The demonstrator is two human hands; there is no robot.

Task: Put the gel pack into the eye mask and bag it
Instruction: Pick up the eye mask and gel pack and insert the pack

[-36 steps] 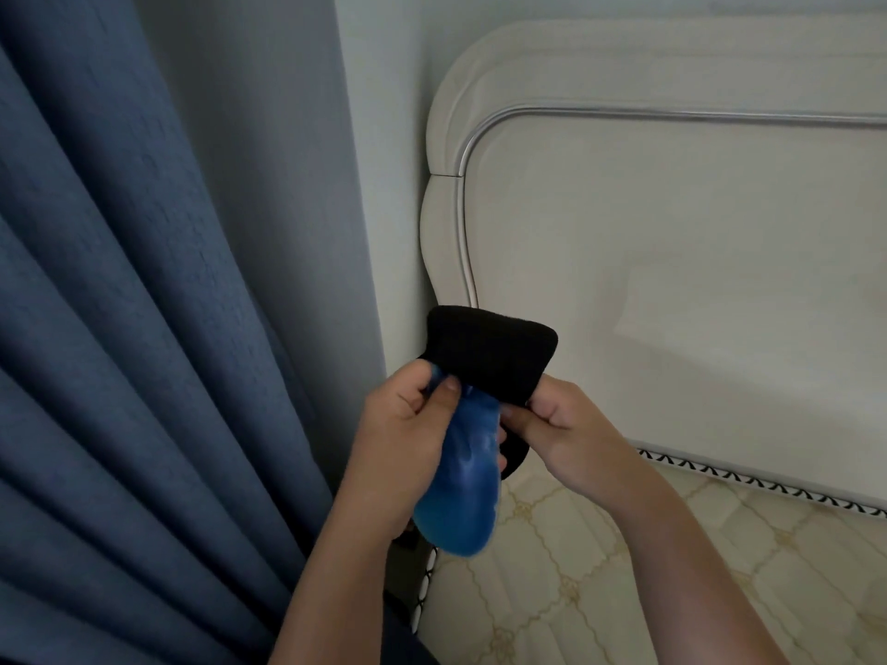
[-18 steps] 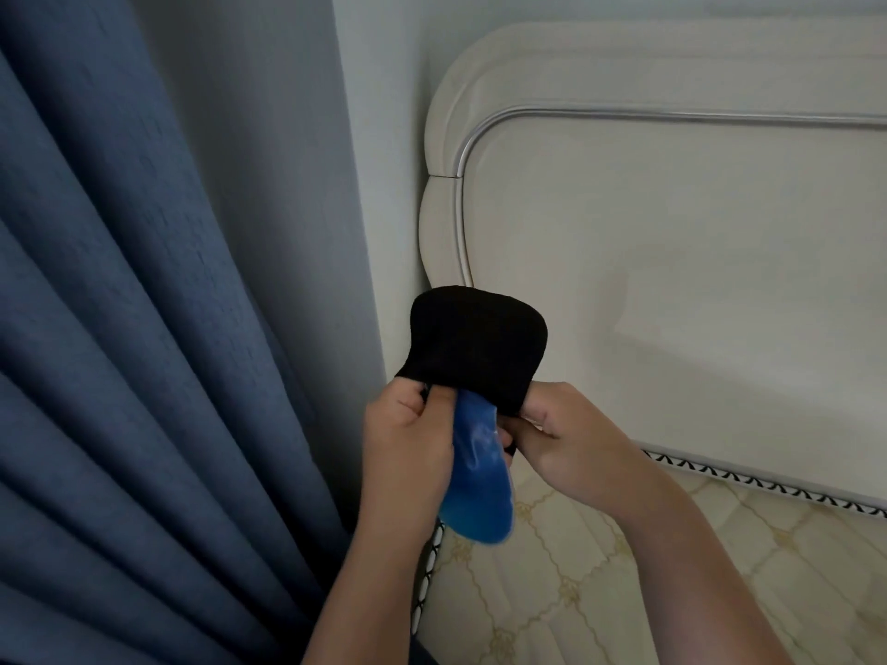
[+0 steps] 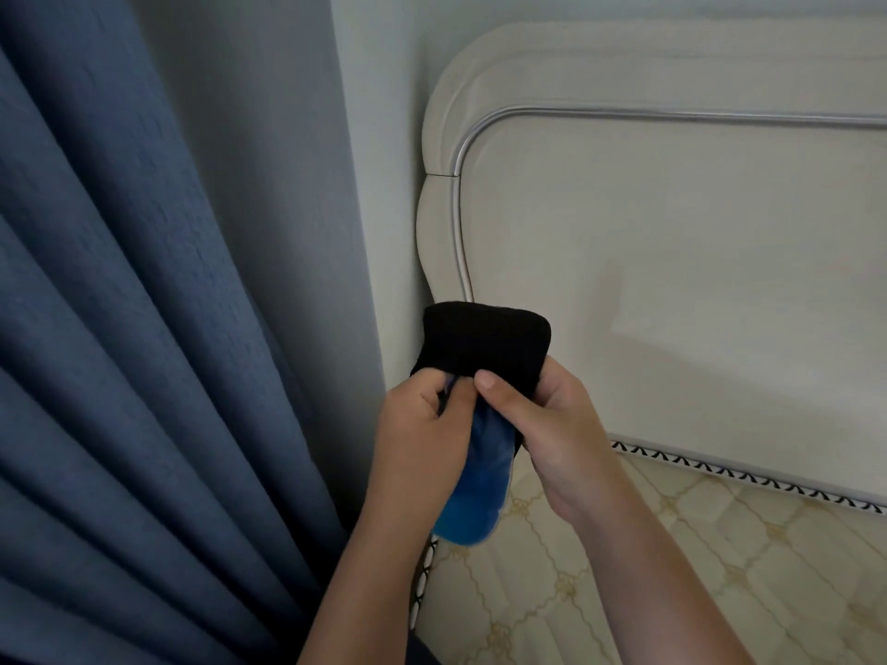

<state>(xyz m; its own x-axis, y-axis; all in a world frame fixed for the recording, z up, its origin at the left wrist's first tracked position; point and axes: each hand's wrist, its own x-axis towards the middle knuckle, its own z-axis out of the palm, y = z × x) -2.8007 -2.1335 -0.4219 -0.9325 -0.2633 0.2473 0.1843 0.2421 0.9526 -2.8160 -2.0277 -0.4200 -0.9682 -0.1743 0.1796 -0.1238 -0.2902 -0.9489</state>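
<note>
At the far left a blue curtain [image 3: 144, 328] hangs in deep, soft folds of matte woven cloth.

At centre you hold the work in the air. Your left hand [image 3: 422, 439] is curled, thumb and fingers pinching the lower edge of the mask [image 3: 485, 348] where the pack [image 3: 480, 496] enters. The mask is black, fuzzy and rounded at its top corners, and it stands up above both hands. The pack is glossy blue, smooth and soft-looking. Its upper part is hidden inside the mask, and its rounded lower lobe hangs out below, between your wrists. Your right hand [image 3: 542, 424] grips the mask's other lower corner, thumb on the near face and fingers curled behind.

This looks like the insertion step, partly done. Next you likely need to keep the opening spread and feed the lobe upward. The gel may buckle, so push it flat.

To the right stands a cream padded headboard [image 3: 696, 280] with a silver trim line. Below it lies a quilted mattress [image 3: 648, 568] with a pale gold pattern. No bag is in view.
</note>
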